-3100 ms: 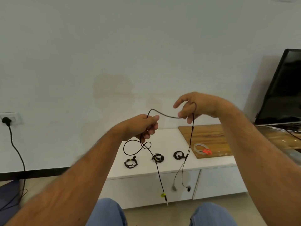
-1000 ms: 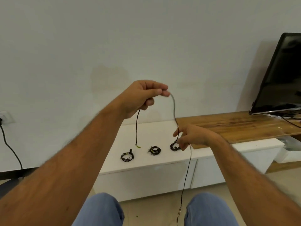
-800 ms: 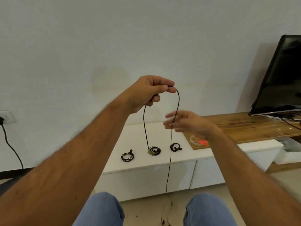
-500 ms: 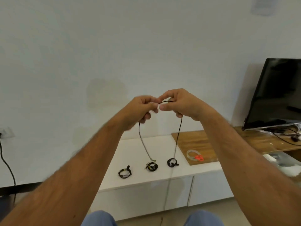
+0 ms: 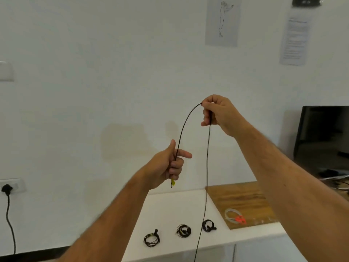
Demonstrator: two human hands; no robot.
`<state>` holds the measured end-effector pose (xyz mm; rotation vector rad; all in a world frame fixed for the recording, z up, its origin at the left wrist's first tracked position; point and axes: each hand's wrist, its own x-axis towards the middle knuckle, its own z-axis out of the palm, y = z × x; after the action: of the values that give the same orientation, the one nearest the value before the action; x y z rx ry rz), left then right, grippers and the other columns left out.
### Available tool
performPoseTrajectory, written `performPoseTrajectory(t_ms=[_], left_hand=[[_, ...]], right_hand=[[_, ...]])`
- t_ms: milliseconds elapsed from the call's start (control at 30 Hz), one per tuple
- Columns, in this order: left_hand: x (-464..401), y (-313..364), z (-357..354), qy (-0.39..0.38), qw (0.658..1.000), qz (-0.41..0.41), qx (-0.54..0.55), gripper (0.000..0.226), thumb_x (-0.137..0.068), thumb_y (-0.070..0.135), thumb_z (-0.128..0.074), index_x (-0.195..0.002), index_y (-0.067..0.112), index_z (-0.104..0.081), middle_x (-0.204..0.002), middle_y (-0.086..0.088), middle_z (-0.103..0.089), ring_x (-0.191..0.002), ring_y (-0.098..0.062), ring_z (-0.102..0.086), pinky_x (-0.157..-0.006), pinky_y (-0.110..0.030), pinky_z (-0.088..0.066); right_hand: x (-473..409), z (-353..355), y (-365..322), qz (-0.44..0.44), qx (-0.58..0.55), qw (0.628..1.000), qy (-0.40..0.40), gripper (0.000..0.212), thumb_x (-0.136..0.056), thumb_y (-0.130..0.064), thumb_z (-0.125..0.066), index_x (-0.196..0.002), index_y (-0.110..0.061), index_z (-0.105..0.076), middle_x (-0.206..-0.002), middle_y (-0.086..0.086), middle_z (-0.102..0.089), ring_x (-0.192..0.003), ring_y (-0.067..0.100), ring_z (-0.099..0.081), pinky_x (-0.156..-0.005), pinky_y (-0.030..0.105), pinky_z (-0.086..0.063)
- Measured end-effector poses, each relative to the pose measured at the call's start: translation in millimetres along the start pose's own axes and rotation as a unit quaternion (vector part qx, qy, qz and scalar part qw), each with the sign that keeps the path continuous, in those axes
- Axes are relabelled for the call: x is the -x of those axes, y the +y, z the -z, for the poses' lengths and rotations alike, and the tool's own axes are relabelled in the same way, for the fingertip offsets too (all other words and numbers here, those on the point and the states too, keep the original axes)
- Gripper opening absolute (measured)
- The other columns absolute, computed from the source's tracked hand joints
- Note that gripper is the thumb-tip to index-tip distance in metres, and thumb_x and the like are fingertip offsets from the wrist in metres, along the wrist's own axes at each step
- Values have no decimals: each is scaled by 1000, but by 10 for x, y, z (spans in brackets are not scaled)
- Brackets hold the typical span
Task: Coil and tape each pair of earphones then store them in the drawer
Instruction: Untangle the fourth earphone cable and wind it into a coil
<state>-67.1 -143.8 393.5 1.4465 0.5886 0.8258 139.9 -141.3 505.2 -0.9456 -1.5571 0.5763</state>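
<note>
A long black earphone cable [image 5: 184, 126] arcs between both hands in the air. My left hand [image 5: 169, 165] grips its plug end, and a yellow tag [image 5: 172, 183] sticks out below the fist. My right hand [image 5: 217, 112], held higher, pinches the cable at the top of the arc. From there the rest of the cable hangs straight down past the cabinet edge. Three coiled black earphones lie in a row on the white cabinet top [image 5: 170, 208]: left coil [image 5: 151, 240], middle coil [image 5: 183, 231], right coil [image 5: 208, 225].
A clear tape roll with an orange dispenser piece [image 5: 235, 218] lies on a wooden board [image 5: 239, 197] at the right. A dark TV screen [image 5: 323, 137] stands further right. A wall socket with a black cord [image 5: 6, 190] is at the far left. Papers hang on the wall.
The hands, pinched together half a second ago, have drawn apart: my right hand rose with the cable, my left hand dropped and closed round the plug end. The view tilted upward.
</note>
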Motion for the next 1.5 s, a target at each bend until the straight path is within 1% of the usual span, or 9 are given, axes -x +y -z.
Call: performPoseTrajectory(t_ms=[233, 400, 500, 667, 833, 933, 1067, 1267, 1500], left_hand=[[21, -126, -64, 0, 1000, 23, -2, 52, -95, 60, -28, -81, 16, -51, -62, 4, -24, -50, -11, -21, -59, -30, -43], [58, -131, -223, -20, 999, 38, 13, 54, -96, 62, -25, -72, 18, -46, -62, 4, -22, -54, -10, -12, -46, -22, -13], [49, -49, -397, -42, 999, 25, 6, 53, -97, 60, -25, -70, 19, -46, -61, 4, -23, -54, -10, -11, -44, -21, -10], [-41, 176, -551, -51, 999, -5, 11, 47, -102, 47, -28, -69, 20, -47, -59, 5, -22, -51, -8, -12, -43, -20, -9], [-141, 310, -534, -43, 996, -21, 72, 40, -99, 34, -32, -66, 19, -48, -60, 4, -20, -50, -8, -11, -44, -21, -9], [-180, 293, -536, -38, 994, -13, 97, 39, -99, 33, -31, -68, 18, -49, -58, 5, -22, -50, -8, -11, -44, -20, -9], [-209, 239, -535, -39, 993, -1, 115, 33, -100, 32, -31, -74, 17, -46, -58, 6, -22, -51, -9, -9, -44, -20, -8], [-208, 103, -577, -65, 987, 28, 143, 28, -99, 32, -33, -84, 15, -50, -58, 7, -24, -47, -6, -15, -43, -18, -10], [-171, -232, -778, -95, 980, 99, 143, 25, -98, 35, -39, -89, 17, -54, -56, 8, -25, -44, -3, -19, -43, -18, -9]], right_hand=[[-76, 20, 105, -18, -49, 999, 5, 14, -99, -9, -50, -87, -10, -55, -63, 5, -55, -49, 19, -53, -57, 37, -57], [-50, 55, 293, -38, -51, 997, 41, 14, -99, -10, -47, -87, -11, -54, -64, 6, -57, -50, 18, -55, -49, 30, -47], [-16, 47, 462, -77, -37, 995, 42, 13, -95, -4, -44, -100, -8, -55, -65, 7, -58, -46, 17, -54, -47, 28, -43], [247, -4, 664, -150, -40, 983, -103, 30, -96, -9, -37, -118, -9, -57, -64, 3, -59, -46, 16, -33, -46, 28, -32], [525, -51, 838, -127, -199, 949, -207, 38, -93, -49, -44, -88, -23, -71, -64, -4, -53, -47, 12, -31, -54, 29, -40], [547, -53, 967, -90, -270, 940, -189, 37, -84, -43, -69, -106, -13, -65, -59, -3, -43, -45, 9, -29, -50, 25, -37], [482, 9, 1014, -56, -311, 933, -170, 43, -64, -40, -89, -89, -10, -71, -66, 3, -39, -47, 6, -31, -47, 21, -31], [501, 9, 1006, -34, -218, 972, -85, 33, -67, -41, -86, -75, -12, -72, -69, 7, -40, -51, 11, -31, -48, 23, -30], [661, -98, 980, -9, -199, 978, 56, 13, -89, -3, -61, -77, -3, -64, -46, -2, -42, -42, 13, -34, -43, 22, -35]])
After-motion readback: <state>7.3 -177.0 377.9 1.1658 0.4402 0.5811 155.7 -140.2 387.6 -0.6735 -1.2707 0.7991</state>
